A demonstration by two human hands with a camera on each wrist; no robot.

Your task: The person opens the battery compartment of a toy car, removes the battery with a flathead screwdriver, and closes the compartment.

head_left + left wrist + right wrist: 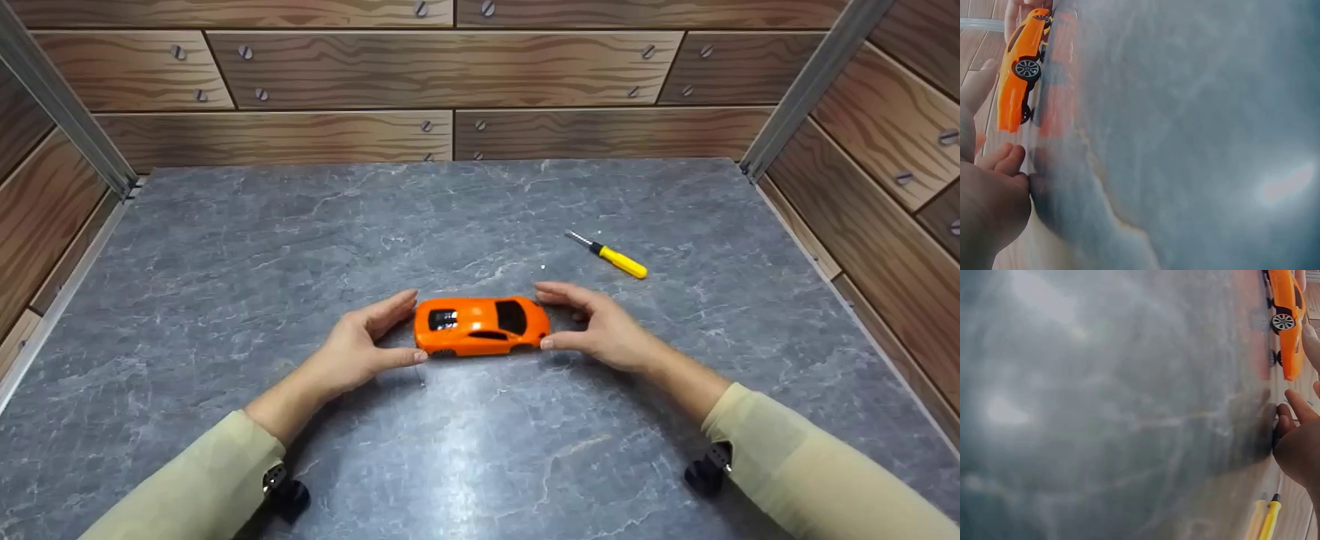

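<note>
An orange toy car (pixel 481 326) sits on its wheels near the middle of the head-camera frame, on a grey marbled tabletop (pixel 225 247), with its length running left to right. Dark windows show on its roof and side.

The left hand (pixel 360 349) comes in from the lower left and cups the car's left end. Its fingers are gently curved and spread. The thumb tip lies low at the car's near corner and the fingertips reach toward its far corner. It looks to be at or just touching the car, but a firm hold cannot be told.

The right hand (pixel 600 326) comes in from the lower right and mirrors it at the car's right end. The thumb sits by the near corner and the fingers stretch over the far corner, loosely open. Again, contact is unclear.

Both arms wear pale beige sleeves (pixel 817 465).

A small screwdriver (pixel 609 255) with a yellow handle lies on the tabletop in the upper right of centre, well apart from the car and beyond the right hand, with its metal tip pointing to the upper left.

Wood-grain panels (pixel 442 71) wall the table at the back and both sides.

The left wrist view shows the car (pixel 1019 70) in the upper left, beyond the fingers (pixel 1002 160). The right wrist view shows the car (pixel 1286 320) in the upper right and the screwdriver handle (pixel 1268 520) at the bottom right edge.
</note>
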